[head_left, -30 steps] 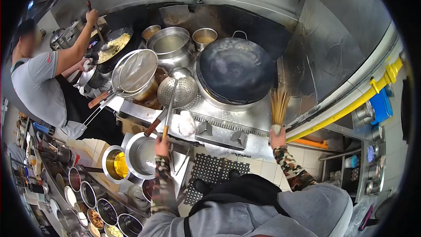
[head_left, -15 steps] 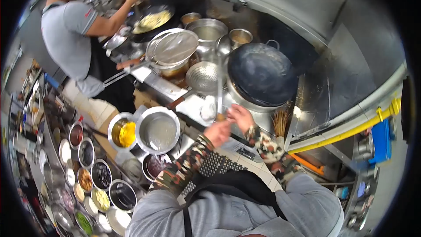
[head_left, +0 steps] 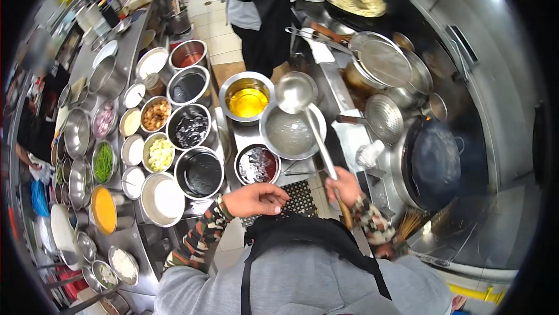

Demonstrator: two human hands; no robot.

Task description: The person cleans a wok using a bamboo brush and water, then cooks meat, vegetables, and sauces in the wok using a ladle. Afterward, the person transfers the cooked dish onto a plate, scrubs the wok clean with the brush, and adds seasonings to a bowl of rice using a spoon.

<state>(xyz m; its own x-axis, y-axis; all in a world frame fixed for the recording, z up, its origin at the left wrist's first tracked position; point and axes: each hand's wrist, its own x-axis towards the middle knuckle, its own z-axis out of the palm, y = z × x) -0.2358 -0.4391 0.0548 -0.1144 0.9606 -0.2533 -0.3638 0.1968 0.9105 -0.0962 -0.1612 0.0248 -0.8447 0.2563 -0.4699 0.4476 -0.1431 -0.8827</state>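
Note:
My right hand (head_left: 343,188) is wrapped round the wooden-ended handle of a long metal ladle (head_left: 294,92). The ladle's bowl hangs over the rim of a metal pot of cloudy liquid (head_left: 288,134), beside a pot of yellow oil (head_left: 248,102). My left hand (head_left: 255,199) holds nothing, its fingers loosely spread, just below a pot of dark red sauce (head_left: 257,165). To the right, the dark wok (head_left: 435,163) sits on the stove with a small flame at its edge. A bamboo brush (head_left: 410,224) lies near its lower side.
Several metal containers of sauces and chopped ingredients, one with white contents (head_left: 163,198), cover the left counter. A perforated ladle (head_left: 384,118) and a mesh strainer (head_left: 385,63) rest by the stove. A co-worker (head_left: 259,12) stands ahead, near a wok of food (head_left: 357,3).
The view has turned left toward the containers. The long ladle has passed from my left hand to my right and now reaches over the pots. The brush has left my right hand.

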